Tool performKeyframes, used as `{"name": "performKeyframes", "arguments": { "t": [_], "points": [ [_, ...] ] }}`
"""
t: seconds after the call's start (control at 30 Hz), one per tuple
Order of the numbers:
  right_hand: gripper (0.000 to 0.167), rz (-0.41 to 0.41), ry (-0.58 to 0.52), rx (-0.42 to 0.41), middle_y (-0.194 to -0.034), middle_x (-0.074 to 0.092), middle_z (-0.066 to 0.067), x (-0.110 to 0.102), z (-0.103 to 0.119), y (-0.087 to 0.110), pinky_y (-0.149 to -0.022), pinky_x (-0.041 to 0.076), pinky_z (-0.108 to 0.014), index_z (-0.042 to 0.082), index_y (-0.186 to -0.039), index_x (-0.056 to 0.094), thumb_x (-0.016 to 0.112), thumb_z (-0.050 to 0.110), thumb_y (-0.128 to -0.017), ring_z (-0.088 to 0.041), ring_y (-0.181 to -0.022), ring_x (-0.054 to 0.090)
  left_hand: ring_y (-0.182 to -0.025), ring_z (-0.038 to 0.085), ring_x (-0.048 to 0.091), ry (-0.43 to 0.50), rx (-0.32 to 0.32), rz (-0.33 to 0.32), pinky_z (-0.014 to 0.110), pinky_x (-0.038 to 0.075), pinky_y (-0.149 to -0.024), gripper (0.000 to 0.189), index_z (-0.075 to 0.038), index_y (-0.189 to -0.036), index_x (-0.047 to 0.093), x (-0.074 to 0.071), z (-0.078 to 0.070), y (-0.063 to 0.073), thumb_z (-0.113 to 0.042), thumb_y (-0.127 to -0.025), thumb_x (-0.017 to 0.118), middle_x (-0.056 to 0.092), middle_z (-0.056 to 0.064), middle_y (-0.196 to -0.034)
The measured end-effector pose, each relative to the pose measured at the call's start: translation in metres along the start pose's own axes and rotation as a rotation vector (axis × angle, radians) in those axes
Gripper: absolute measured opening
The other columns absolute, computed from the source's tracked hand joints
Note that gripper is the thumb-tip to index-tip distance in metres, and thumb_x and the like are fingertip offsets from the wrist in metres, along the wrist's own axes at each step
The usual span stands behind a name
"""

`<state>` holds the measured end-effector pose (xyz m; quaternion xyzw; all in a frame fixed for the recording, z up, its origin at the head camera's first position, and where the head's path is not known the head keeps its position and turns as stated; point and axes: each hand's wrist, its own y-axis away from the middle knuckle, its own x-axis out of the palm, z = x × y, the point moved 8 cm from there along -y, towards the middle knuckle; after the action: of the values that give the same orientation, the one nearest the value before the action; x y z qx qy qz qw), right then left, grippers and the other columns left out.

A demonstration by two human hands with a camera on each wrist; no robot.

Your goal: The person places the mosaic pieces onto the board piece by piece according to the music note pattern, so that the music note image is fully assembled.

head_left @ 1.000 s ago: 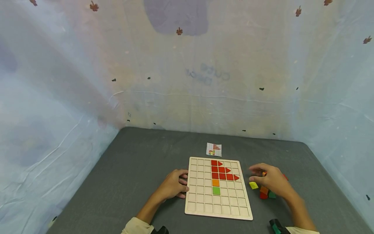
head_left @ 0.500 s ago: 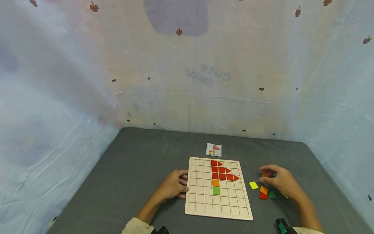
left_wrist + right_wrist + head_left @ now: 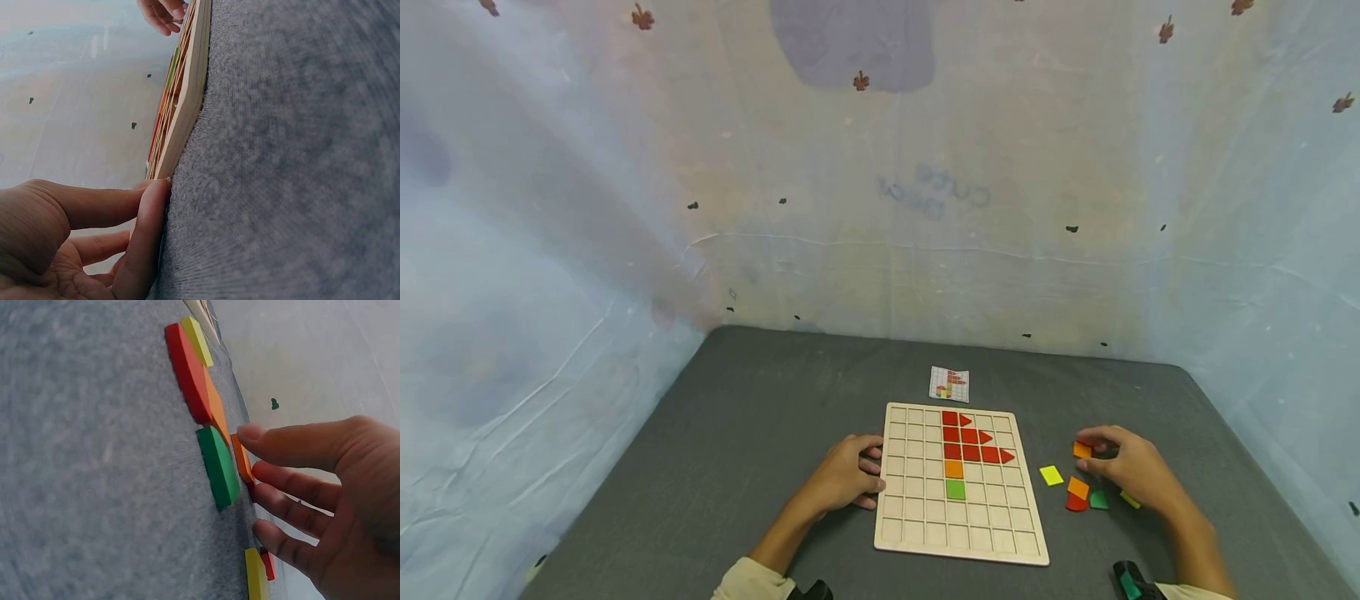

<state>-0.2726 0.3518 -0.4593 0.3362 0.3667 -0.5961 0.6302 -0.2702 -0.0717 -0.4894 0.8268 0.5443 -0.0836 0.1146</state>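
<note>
My left hand (image 3: 842,475) holds the left edge of a pale wooden grid board (image 3: 917,508); in the left wrist view its thumb and a finger come together at the board's edge. Red square and pointed tiles fill part of the board's upper rows, with an orange and a green square below them. My right hand (image 3: 1123,467) is over the loose tiles, thumb and fingers spread to either side of an orange tile (image 3: 1082,450). The right wrist view shows this orange tile (image 3: 242,459) close by the thumb and index fingertips, with a green curved tile (image 3: 217,467) nearer the camera.
Right of the board lie a yellow square (image 3: 1051,476), another orange tile (image 3: 1078,487), a red rounded tile (image 3: 1076,503), a green tile (image 3: 1098,500) and a yellow tile (image 3: 1130,500). A small pattern card (image 3: 949,384) lies behind the board on the grey table (image 3: 790,400).
My right hand has moved rightward, away from the board, then a little further over the loose tiles, uncovering the orange one. My left hand and the board have stayed put.
</note>
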Motion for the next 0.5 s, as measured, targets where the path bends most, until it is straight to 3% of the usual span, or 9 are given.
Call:
{"name": "performKeyframes", "arguments": {
  "t": [0.33, 0.5],
  "points": [
    [0.040, 0.033, -0.036, 0.002, -0.114, 0.072, -0.011, 0.0014, 0.0020, -0.0005, -0.079, 0.058, -0.041, 0.001, -0.125, 0.072, 0.083, 0.019, -0.091, -0.022, -0.096, 0.066, -0.104, 0.026, 0.065, -0.003, 0.003, 0.002, 0.037, 0.067, -0.062, 0.069, 0.007, -0.149, 0.051, 0.0002, 0.0002, 0.0002, 0.010, -0.086, 0.077, 0.055, 0.019, -0.127],
    [0.040, 0.041, -0.039, 0.003, -0.113, 0.072, -0.011, 0.0003, -0.0005, -0.0001, -0.080, 0.058, -0.041, 0.002, -0.126, 0.072, 0.084, 0.019, -0.091, -0.022, -0.096, 0.066, -0.104, 0.026, 0.065, -0.005, 0.006, 0.002, 0.037, 0.067, -0.062, 0.069, 0.007, -0.149, 0.052, 0.0001, 0.0006, 0.0002, 0.009, -0.086, 0.077, 0.055, 0.019, -0.127]
  ]
}}
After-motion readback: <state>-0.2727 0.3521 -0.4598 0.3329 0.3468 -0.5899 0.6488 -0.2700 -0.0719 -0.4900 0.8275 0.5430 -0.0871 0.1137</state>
